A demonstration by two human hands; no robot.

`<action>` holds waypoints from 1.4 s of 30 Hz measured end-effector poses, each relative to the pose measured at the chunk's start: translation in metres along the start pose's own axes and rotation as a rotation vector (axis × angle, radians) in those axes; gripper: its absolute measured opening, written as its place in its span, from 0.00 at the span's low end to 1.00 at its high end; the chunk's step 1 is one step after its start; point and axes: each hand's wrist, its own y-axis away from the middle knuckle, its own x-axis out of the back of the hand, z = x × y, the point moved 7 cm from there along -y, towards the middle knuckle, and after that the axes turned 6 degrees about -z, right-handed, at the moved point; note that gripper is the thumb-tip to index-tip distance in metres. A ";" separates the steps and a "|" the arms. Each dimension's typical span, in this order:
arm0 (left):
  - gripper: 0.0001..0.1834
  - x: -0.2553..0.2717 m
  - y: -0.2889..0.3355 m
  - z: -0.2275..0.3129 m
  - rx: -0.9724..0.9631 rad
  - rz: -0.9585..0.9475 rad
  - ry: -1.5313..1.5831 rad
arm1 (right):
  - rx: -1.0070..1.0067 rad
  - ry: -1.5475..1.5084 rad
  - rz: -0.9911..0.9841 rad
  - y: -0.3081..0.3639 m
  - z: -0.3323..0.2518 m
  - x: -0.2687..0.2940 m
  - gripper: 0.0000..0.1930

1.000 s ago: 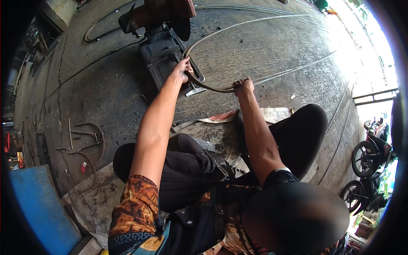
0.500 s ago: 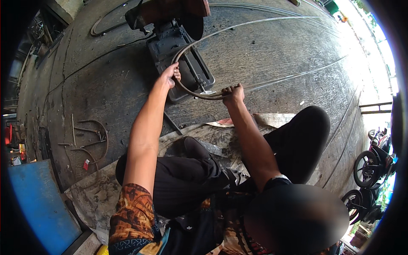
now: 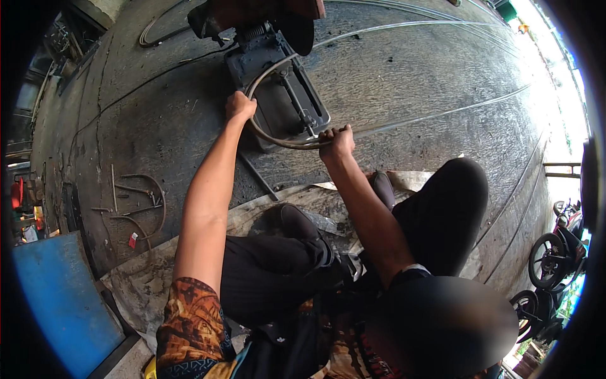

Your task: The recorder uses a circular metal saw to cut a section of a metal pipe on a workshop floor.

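Two long thin metal rods (image 3: 276, 140) are bent into a wide U, curved end toward the left. My left hand (image 3: 241, 106) is closed on the curve, and my right hand (image 3: 338, 141) wraps round the lower side. Their straight lengths run off to the right, toward the bright doorway. Beneath and behind the curve stands a cut-off saw (image 3: 268, 101) with a flat dark base, a clamp screw and a dark round disc at the top. My left fist sits beside the base's left edge, my right one just past its near right corner.
Bent rod pieces (image 3: 163, 205) lie on the floor at left, above a blue panel (image 3: 60, 297). A short bar (image 3: 257, 177) lies near the saw. More long rods (image 3: 404, 7) stretch along the far side. Motorbikes (image 3: 548, 259) stand at right. A dirty sheet (image 3: 183, 252) lies under my legs.
Both hands have shifted left relative to the saw, drawing the bent rods with them. My left hand has moved from over the base to beyond its left edge. The view has shifted slightly.
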 end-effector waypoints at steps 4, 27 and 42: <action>0.20 0.000 -0.001 0.007 0.028 0.009 -0.185 | -0.011 0.031 0.024 -0.006 0.006 0.016 0.13; 0.17 -0.012 -0.009 -0.025 0.063 -0.088 0.056 | -0.021 0.013 0.055 -0.004 0.020 0.034 0.13; 0.15 -0.004 -0.016 -0.034 -0.009 0.065 0.028 | 0.035 0.006 0.071 -0.007 0.040 0.036 0.13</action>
